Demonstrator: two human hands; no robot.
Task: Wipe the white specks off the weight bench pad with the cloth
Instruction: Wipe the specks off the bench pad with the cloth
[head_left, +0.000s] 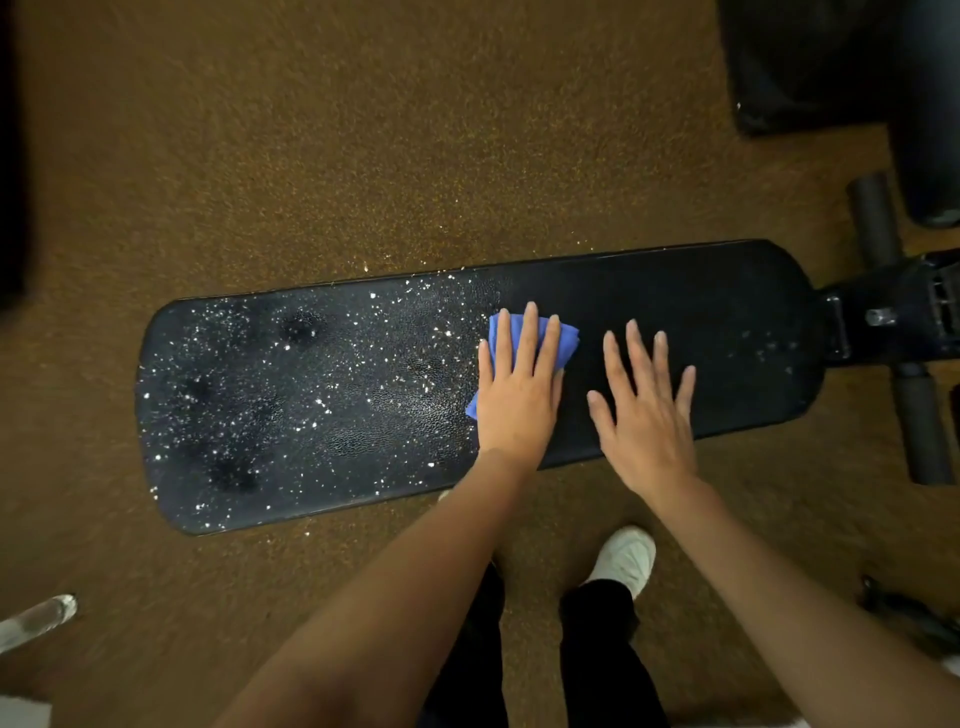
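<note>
A long black weight bench pad (675, 306) lies across the view. White specks (311, 384) cover its left half; its right half is mostly dark, with a few faint specks near the right end. My left hand (519, 395) presses flat on a blue cloth (569, 340) near the pad's middle, at the edge of the speckled area. The cloth shows above the fingers and at the hand's left side. My right hand (647, 410) rests flat on the bare pad just to the right, fingers spread, holding nothing.
Brown speckled carpet (363, 156) surrounds the bench, with some white specks on it along the pad's far edge. The bench frame with foam rollers (922, 426) sits at the right. Dark equipment (810, 67) stands at the upper right. My legs and a white shoe (626, 558) are below the pad.
</note>
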